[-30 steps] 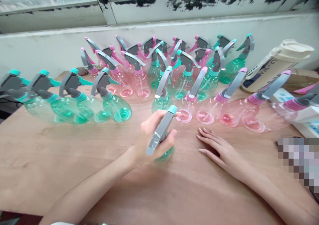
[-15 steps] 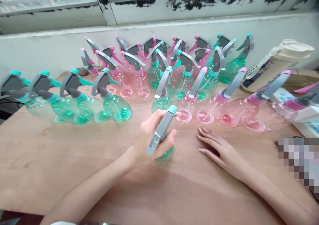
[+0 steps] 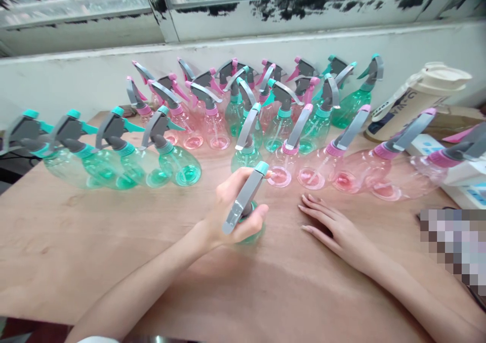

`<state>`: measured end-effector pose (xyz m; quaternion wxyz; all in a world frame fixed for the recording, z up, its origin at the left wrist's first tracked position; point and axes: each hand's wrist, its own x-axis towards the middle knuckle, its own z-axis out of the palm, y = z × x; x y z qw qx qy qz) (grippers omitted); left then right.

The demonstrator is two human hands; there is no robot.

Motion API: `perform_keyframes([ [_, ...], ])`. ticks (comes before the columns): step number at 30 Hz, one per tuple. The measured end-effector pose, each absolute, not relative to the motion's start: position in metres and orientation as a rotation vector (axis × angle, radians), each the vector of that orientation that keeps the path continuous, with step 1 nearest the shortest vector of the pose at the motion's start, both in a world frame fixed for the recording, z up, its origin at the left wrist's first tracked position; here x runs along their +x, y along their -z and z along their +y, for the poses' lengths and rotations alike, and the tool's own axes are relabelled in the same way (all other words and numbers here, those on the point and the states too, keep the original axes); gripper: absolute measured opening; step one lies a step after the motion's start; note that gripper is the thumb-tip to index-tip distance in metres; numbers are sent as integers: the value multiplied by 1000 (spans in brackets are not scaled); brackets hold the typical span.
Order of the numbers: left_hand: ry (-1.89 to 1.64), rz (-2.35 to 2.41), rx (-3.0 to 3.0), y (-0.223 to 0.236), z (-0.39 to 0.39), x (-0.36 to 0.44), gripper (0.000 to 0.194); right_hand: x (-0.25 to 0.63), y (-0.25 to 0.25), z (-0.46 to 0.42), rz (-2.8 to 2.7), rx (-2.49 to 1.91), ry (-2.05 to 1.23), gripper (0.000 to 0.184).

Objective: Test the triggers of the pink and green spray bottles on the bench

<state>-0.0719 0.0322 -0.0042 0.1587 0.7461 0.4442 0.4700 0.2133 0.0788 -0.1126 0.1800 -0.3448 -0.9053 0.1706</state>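
Observation:
My left hand [image 3: 231, 201] is closed around the neck of a green spray bottle [image 3: 246, 196] near the middle of the table. Its grey trigger head and teal tip point away from me, and the fingers partly hide the green body. My right hand [image 3: 334, 221] lies on the wooden tabletop with fingers stretched out, holding nothing. Just beyond the right hand stands a row of pink spray bottles [image 3: 281, 158]. Another green spray bottle [image 3: 248, 156] stands directly behind the held one.
Several green spray bottles [image 3: 180, 163] line up at the left. More pink and green bottles crowd the back by the wall [image 3: 94, 75]. A beige tumbler [image 3: 417, 102], white-and-blue boxes [image 3: 469, 176] and a blurred-out item [image 3: 453, 247] occupy the right side of the table [image 3: 159, 237].
The view has shifted very slightly. My left hand keeps its grip on the green spray bottle in about the same spot, and my right hand stays resting on the table.

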Motion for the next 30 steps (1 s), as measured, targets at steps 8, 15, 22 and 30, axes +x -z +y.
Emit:
perform_keyframes([
  [8,-1366,1263,2090,7,27,-72,41,211,110,79,-2527,-979,-532,46],
  [15,-1349,1554,2065,24,6,-72,22,210,110,79,-2504,-972,-548,45],
  [22,-1332,1863,1880,19,-17,-95,24,212,116,82,-2508,-949,-541,47],
  [30,-1408,2025,1698,18,5,-138,39,212,118,81,-2477,-911,-524,45],
])
